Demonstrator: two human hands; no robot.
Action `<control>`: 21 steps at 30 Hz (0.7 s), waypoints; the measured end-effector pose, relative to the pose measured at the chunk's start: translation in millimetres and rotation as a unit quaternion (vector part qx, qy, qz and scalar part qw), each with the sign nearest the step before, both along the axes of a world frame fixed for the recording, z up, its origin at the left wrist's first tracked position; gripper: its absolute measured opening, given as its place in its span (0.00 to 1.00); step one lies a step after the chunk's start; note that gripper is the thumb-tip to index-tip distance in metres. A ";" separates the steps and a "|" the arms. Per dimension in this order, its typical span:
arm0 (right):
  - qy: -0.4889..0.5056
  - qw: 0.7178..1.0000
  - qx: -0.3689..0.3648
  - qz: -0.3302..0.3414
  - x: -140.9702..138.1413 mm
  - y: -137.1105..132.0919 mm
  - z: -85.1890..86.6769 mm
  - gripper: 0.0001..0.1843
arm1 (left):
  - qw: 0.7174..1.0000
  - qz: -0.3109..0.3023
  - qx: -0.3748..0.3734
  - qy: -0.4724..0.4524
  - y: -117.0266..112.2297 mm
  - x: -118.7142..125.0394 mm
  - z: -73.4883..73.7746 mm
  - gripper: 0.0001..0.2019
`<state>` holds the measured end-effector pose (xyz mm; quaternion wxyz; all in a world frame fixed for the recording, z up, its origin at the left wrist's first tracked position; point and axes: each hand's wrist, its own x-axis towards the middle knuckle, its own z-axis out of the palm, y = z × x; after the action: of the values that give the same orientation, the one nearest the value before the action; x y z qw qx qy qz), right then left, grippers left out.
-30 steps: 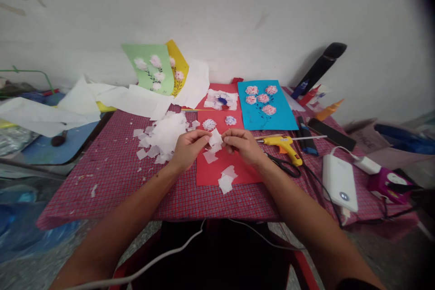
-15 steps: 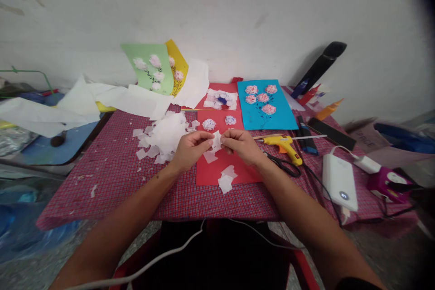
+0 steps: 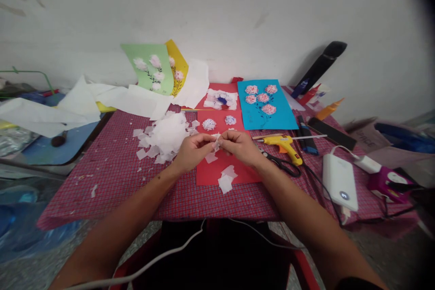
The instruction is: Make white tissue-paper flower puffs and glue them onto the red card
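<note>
My left hand and my right hand meet above a red card, their fingertips pinching a small piece of white tissue paper between them. Most of that piece is hidden by my fingers. Loose tissue squares lie on the card below my hands. Two small white paper rosettes sit just beyond my fingers. To the left of my left hand rises a heap of white tissue squares.
A yellow glue gun and black-handled scissors lie right of my right hand. Further right are a white power bank and a blue card with pink flowers. Everything rests on a red checked tablecloth, with large white paper sheets at the back left.
My hands have drawn closer together, and the tissue piece between them now looks smaller and more tightly gathered. The things on the table have not moved.
</note>
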<state>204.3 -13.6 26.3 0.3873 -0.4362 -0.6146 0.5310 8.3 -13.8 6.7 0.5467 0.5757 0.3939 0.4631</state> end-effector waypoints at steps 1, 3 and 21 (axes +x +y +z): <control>0.004 1.000 -0.003 -0.001 0.1 0.2 -0.6 0.13 | 1.000 0.007 -0.002 0.001 0.5 0.1 -0.8 0.09; 0.018 1.000 -0.012 -0.005 0.6 0.7 -1.8 0.12 | 1.000 0.012 -0.011 -0.008 1.8 0.1 -2.6 0.08; 0.193 0.976 -0.088 -0.042 11.1 11.7 -11.5 0.03 | 0.970 0.028 -0.154 -0.188 9.3 -3.2 0.8 0.07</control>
<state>215.4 -1.9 14.7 0.4807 -0.3832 -0.4607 0.6402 5.0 -4.5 7.6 0.6796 0.3761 0.3668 0.5121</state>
